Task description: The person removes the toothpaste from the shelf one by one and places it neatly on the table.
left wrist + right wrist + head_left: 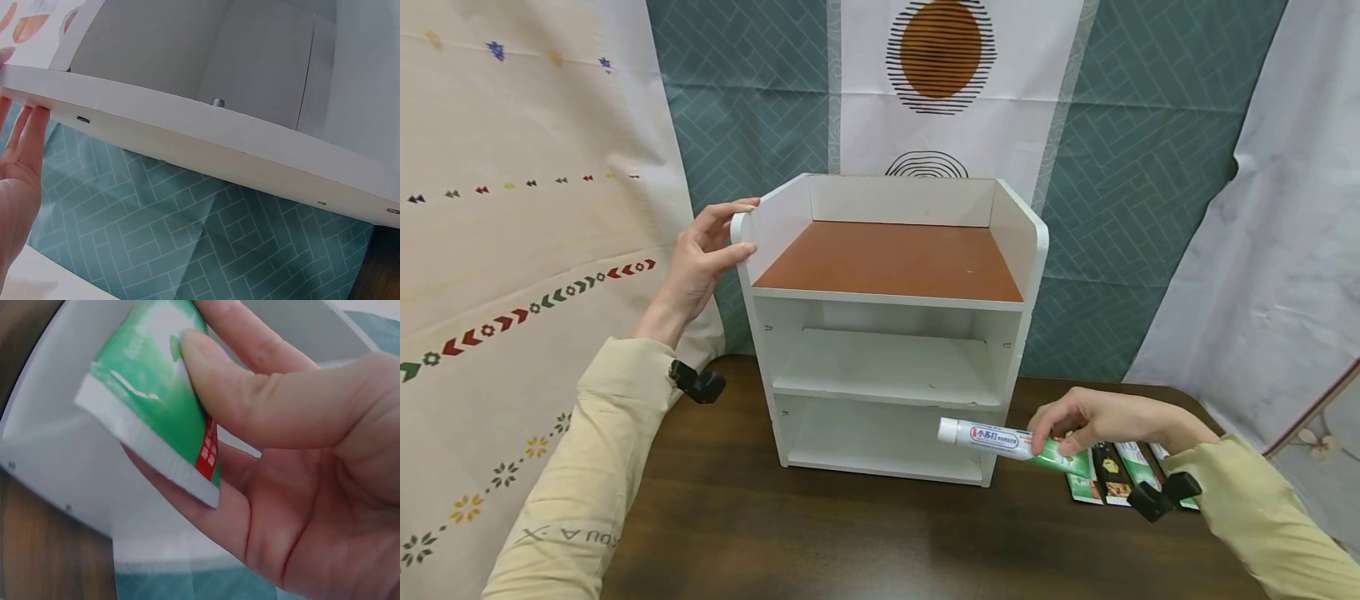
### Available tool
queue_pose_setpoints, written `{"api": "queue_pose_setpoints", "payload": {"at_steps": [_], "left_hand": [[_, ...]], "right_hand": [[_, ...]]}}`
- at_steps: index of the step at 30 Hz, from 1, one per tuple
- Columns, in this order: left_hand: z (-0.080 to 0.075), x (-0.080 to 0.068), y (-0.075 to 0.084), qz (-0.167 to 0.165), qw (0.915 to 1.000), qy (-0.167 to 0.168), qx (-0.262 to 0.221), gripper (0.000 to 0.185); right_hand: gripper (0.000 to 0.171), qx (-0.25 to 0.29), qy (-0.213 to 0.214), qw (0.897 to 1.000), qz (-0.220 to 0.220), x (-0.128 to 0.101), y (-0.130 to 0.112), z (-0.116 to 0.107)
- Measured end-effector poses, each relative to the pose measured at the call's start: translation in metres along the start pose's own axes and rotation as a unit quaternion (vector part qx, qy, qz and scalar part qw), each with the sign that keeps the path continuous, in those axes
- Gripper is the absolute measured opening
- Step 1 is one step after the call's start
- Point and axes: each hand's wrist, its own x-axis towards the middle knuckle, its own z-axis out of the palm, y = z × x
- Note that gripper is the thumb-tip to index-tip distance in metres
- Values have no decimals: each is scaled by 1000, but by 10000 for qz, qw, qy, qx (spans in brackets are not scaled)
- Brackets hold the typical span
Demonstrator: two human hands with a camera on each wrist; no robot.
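A white shelf unit (891, 333) with a brown top board stands on the dark wooden table (820, 533). My left hand (703, 254) grips the upper left edge of its side wall (187, 134), thumb in front and fingers (28, 134) behind. My right hand (1097, 421) pinches a green and white toothpaste tube (1011, 443) near its crimped end (156, 419), cap pointing left, in front of the lowest shelf opening at the unit's right corner.
Several flat toothpaste boxes and tubes (1116, 475) lie on the table right of the shelf unit. Patterned cloth (752, 108) hangs behind and on both sides. The three shelf levels hold nothing.
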Motion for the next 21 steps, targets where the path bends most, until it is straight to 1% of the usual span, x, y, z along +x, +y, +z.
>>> {"api": "queue_pose_setpoints", "payload": {"at_steps": [3, 8, 11, 12, 14, 15, 21], "left_hand": [[-1, 0, 0, 19, 10000, -3, -18, 41], [-1, 0, 0, 35, 10000, 32, 38, 40], [-1, 0, 0, 20, 10000, 48, 64, 40], [-1, 0, 0, 9, 10000, 49, 52, 40], [0, 0, -1, 5, 10000, 47, 47, 40], [0, 1, -1, -6, 10000, 50, 18, 40], [0, 1, -1, -4, 10000, 43, -8, 41]], "right_hand": [[25, 71, 49, 9999, 78, -15, 1, -2], [25, -89, 262, 9990, 339, -35, 1, -3], [26, -125, 338, 9987, 358, -48, 5, -4], [27, -114, 350, 9988, 314, -54, 7, -4], [28, 9, 440, 9984, 364, -66, 12, -3], [29, 42, 457, 9985, 295, -72, 16, -3], [31, 272, 833, 9957, 298, -104, 41, 2]]}}
